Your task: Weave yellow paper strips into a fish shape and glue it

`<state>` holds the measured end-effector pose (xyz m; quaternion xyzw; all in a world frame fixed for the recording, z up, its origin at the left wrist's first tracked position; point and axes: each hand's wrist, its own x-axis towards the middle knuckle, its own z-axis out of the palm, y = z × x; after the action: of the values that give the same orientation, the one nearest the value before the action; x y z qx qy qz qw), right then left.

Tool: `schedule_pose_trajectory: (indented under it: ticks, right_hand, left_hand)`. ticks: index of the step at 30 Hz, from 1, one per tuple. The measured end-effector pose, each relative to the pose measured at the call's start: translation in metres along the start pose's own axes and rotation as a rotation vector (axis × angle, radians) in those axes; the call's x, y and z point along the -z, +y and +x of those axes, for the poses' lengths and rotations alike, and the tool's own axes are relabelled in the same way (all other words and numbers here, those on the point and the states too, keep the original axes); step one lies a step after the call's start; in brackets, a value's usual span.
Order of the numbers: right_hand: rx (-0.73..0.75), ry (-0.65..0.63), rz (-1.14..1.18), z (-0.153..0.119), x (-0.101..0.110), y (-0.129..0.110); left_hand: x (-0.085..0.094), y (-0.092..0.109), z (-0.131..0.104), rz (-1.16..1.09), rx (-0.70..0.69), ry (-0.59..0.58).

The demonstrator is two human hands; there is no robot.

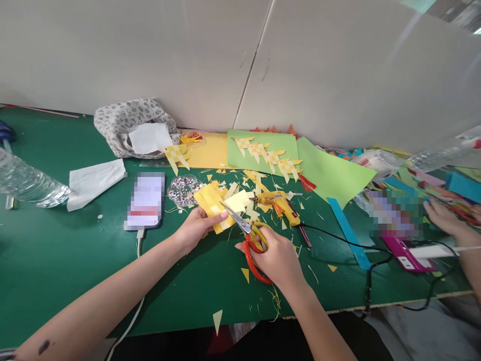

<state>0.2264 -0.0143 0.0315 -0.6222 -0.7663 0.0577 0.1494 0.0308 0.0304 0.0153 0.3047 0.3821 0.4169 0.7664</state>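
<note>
Forward, yellow paper juts from the pinching left hand; right hand grips scissors.

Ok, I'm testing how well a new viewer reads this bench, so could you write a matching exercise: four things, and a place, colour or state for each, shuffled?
1. Scissors
2. Glue gun
3. Phone
4. Bag

A. Mostly yellow
B. Patterned cloth
C. In the right hand
D. Plugged into a white cable

Pairs: 1-C, 2-A, 3-D, 4-B

A green table stood against a pale grey wall, where a slanting seam ran down beside soft streaks of light.
</note>
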Motion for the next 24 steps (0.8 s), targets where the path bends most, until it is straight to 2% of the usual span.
schedule_pose_trajectory:
  ticks: [6,11,16,21,24]
  right_hand:
    - [-0.052,-0.012,0.052,0.001,0.001,0.001]
    - [-0.080,-0.011,0.153,0.002,0.001,0.005]
    - [-0.192,0.020,0.269,0.003,0.003,0.008]
    - [-0.298,0.089,0.212,0.003,0.006,0.010]
    - [-0.241,0.120,0.138,0.002,0.005,0.012]
  left_hand:
    - [-0.001,0.002,-0.002,0.002,0.003,0.002]
    - [-0.003,0.003,-0.004,-0.012,-0.043,0.076]
    - [0.000,0.003,-0.006,0.005,-0.107,0.123]
    - [0.007,0.008,-0.008,0.134,-0.127,0.177]
    - [0.013,0.015,-0.009,0.176,-0.126,0.170]
